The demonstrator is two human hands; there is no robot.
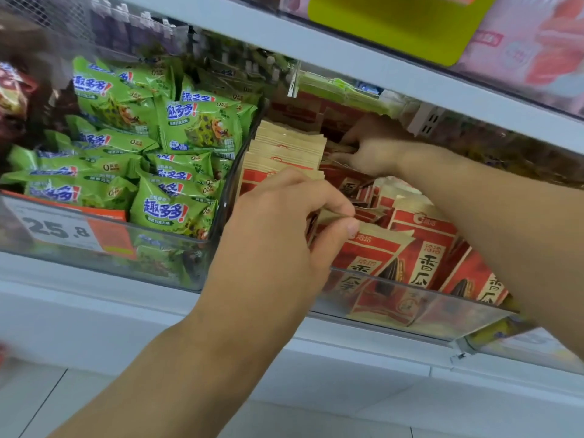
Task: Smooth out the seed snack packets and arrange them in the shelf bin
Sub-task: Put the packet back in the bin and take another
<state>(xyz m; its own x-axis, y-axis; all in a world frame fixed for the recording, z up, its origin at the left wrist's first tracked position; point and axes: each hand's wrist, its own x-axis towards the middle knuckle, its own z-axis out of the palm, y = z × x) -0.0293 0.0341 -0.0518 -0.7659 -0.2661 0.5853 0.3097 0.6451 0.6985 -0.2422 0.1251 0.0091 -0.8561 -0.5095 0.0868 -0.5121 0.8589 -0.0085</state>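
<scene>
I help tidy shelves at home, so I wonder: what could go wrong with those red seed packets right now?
1. The left hand pinches just the top edge of one seed packet; a tug might crease it.
2. Loose packets lean unevenly against the clear bin front, so they may topple forward.
3. The right hand reaches deep beside the upright row and could knock it over.

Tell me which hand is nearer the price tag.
Left. The left hand pinches a seed packet one bin over from the price tag; the right hand reaches deeper, farther away.
</scene>
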